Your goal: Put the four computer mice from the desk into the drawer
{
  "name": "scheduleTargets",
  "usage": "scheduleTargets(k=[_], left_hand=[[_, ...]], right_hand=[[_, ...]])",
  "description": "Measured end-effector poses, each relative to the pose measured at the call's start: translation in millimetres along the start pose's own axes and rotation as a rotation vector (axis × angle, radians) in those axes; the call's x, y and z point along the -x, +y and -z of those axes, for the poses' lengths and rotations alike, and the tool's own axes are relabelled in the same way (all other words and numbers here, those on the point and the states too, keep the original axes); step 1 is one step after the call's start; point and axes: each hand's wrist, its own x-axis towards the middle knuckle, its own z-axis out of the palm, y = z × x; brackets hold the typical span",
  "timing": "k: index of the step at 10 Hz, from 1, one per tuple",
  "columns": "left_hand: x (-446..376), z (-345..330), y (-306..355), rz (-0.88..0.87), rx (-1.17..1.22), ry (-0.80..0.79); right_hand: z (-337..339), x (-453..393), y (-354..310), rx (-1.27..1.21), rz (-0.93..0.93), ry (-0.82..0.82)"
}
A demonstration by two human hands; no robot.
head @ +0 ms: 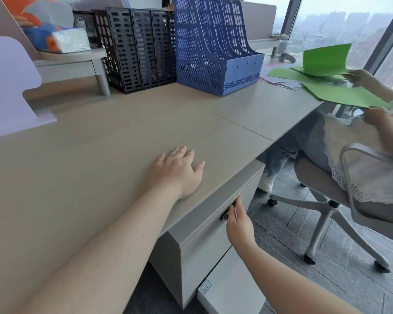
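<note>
My left hand [177,172] lies flat on the wooden desk [89,159] near its front edge, fingers spread, holding nothing. My right hand [238,220] is below the desk edge, its fingers hooked into the dark recessed handle [226,215] of the grey drawer [213,241]. The drawer front sits nearly flush with its cabinet. No computer mouse shows on the desk near me. A small grey object [286,57] that may be a mouse or a controller lies far back on the right.
A black file rack [136,48] and a blue file rack [216,46] stand at the back. A tissue pack [69,40] rests on a shelf at the left. Another person on a grey swivel chair [340,200] at the right handles green papers [327,62].
</note>
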Motion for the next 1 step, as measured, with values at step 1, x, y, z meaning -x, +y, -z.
scheduleTargets(k=[1], left_hand=[[-0.7,0.4,0.3,0.003,0.002,0.020]], right_hand=[[6.7,-3.6,-2.6,0.046,0.019,-0.019]])
